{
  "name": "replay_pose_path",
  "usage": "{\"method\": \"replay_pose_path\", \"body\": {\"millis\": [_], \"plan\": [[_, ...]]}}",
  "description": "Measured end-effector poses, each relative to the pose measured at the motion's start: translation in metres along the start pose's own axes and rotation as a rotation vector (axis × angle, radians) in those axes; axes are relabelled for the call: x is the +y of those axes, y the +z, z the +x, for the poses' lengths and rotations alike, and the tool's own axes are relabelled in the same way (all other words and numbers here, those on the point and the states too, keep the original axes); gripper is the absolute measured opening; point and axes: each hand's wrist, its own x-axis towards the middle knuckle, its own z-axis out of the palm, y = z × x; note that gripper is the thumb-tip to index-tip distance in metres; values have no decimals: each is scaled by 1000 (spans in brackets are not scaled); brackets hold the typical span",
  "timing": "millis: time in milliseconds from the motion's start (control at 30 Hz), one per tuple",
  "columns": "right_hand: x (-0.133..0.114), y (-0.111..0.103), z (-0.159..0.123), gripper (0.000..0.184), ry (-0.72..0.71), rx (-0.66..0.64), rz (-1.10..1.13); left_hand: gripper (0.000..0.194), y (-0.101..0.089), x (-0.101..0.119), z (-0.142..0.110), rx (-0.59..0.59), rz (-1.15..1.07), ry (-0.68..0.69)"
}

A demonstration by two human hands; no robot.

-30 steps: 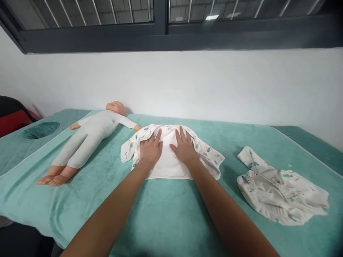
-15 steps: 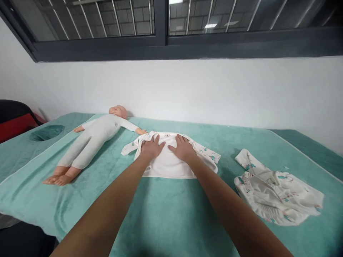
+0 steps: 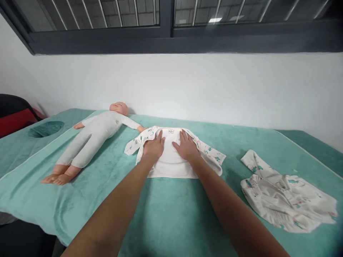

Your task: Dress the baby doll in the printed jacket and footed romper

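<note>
The small shirt (image 3: 171, 160) is already opened out, lining up, near the middle of the bed's (image 3: 171, 210) far edge, and is pressed by the flat left hand (image 3: 154, 147) and right hand (image 3: 188, 147); nothing is gripped. Toward the right end, the crumpled garment (image 3: 291, 201) is not yet spread.

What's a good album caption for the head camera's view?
Left hand and right hand resting on an opened shirt, between a doll and a crumpled printed garment.
</note>
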Motion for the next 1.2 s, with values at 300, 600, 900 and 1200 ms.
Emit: {"method": "replay_pose_path", "body": {"millis": [300,600,900,1200], "plan": [[-8,-1,-9,69,-76,299,-44,60,-5,7,-8,108,-33,-60],[-11,-10,-12,78,11,230,-104,59,-8,4,-11,96,-62,-44],[-4,-3,0,55,8,123,-66,59,-3,3,0,-46,-32,-99],[-1,-1,1,52,-71,139,-62,59,-2,1,5,-120,4,-72]]}}
